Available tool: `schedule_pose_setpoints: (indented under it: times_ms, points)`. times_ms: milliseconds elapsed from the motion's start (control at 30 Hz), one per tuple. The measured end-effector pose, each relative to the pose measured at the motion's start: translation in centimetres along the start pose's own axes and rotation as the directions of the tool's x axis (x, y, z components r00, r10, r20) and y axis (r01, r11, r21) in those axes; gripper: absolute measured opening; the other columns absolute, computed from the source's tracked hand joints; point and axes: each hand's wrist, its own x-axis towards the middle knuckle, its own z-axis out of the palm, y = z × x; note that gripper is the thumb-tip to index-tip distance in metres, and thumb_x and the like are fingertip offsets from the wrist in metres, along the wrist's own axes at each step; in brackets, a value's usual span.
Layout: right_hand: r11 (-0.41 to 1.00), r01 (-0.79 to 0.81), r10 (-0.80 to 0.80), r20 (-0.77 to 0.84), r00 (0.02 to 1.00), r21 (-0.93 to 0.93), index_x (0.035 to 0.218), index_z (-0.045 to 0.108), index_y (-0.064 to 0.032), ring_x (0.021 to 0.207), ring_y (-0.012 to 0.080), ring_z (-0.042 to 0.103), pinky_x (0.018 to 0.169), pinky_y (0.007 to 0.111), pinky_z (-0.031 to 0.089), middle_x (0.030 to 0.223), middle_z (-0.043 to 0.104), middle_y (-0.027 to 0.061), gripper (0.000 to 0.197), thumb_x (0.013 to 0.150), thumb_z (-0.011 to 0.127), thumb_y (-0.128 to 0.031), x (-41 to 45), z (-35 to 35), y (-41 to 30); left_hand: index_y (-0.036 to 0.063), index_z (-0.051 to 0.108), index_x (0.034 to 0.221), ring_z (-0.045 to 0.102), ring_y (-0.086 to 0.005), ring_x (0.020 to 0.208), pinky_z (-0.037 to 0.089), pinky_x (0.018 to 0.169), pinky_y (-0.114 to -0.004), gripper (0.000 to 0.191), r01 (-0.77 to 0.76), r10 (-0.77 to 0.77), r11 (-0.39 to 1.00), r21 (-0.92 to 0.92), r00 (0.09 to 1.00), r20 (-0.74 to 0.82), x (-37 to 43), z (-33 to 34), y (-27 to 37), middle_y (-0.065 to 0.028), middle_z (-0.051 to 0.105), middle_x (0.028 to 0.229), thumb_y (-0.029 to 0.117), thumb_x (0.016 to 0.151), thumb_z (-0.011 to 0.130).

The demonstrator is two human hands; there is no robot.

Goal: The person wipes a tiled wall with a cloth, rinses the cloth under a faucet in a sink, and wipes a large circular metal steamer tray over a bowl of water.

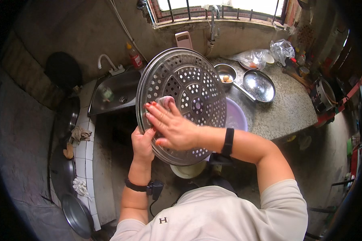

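Observation:
A large round metal steamer tray (205, 78) with many punched holes is held up, tilted, in front of me. My left hand (142, 143) grips its lower left rim, thumb on the near face. My right hand (175, 126) lies flat over the tray's left part, pressing a pinkish cloth (166, 101) against the metal; most of the cloth is hidden under the fingers. Behind the tray's right edge a purple basin (238, 114) shows in part. Below the tray, a pale bowl or basin (188, 171) is partly covered.
A steel sink (114, 102) with a white faucet (105, 61) is at left. On the stone counter (289, 117) stand a saucepan (226, 72) holding eggs, a shiny metal lid (258, 86) and plastic bags (282, 49). A metal pan (77, 215) and rags (80, 134) lie along the tiled ledge.

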Motion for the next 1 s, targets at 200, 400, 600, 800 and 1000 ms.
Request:
schedule_pose_setpoints:
  times_ms: [200,400,600,800,1000]
  points:
    - [0.94,-0.339,0.309,-0.524,0.794,0.041,0.14,0.019,0.0054,0.138,0.0421,0.001,0.111,0.049,0.002,0.148,0.007,0.0279,0.07,0.092,0.045,-0.038,1.8,-1.3,9.7,-0.0048,0.054,0.116,0.058,-0.0133,0.094,0.046,0.083,-0.026,0.033,0.005,-0.011,0.995,0.1,0.998,0.058,-0.9,0.8,0.0,-0.0078,0.061,0.107,-0.001,0.084,0.054]
    - [0.979,0.203,-0.198,-0.176,0.964,0.01,0.14,0.028,-0.0014,0.139,0.035,0.012,0.111,0.051,0.001,0.147,0.023,0.0212,0.068,0.087,0.052,-0.037,3.2,-1.0,0.8,-0.0033,0.054,0.115,0.056,-0.0106,0.092,0.045,0.083,-0.025,0.032,-0.058,0.052,0.993,0.104,0.997,0.061,0.4,0.1,0.8,-0.004,0.06,0.106,0.003,0.084,0.058]
    - [0.872,-0.298,0.033,-0.562,0.827,-0.388,0.137,0.039,-0.0121,0.137,0.0368,0.018,0.109,0.052,0.009,0.147,0.027,0.0129,0.061,0.083,0.06,-0.029,5.1,-6.0,9.6,-0.005,0.056,0.111,0.053,-0.007,0.081,0.043,0.075,-0.022,0.028,-0.029,-0.001,0.973,0.228,0.992,0.129,-0.3,1.1,1.6,-0.0032,0.061,0.099,0.001,0.083,0.056]
    - [0.967,0.219,-0.252,-0.355,0.9,-0.131,0.132,0.043,-0.0068,0.135,0.0387,0.023,0.109,0.054,0.012,0.142,0.032,0.0207,0.068,0.07,0.068,-0.024,5.7,-3.1,0.5,-0.0015,0.06,0.105,0.051,-0.0062,0.079,0.042,0.072,-0.021,0.024,-0.287,0.274,0.929,0.232,0.958,0.087,0.3,0.3,0.4,0.0017,0.06,0.092,0.01,0.084,0.064]
    - [0.926,-0.351,0.244,-0.488,0.838,-0.138,0.131,0.045,-0.035,0.136,0.0322,0.021,0.104,0.062,0.007,0.144,0.034,0.0056,0.039,0.092,0.046,-0.04,6.0,-9.1,10.3,-0.0063,0.057,0.112,0.054,-0.0091,0.087,0.043,0.08,-0.024,0.033,-0.104,0.077,0.964,0.247,0.99,0.114,-1.4,0.0,2.7,-0.0064,0.061,0.102,0.001,0.081,0.055]
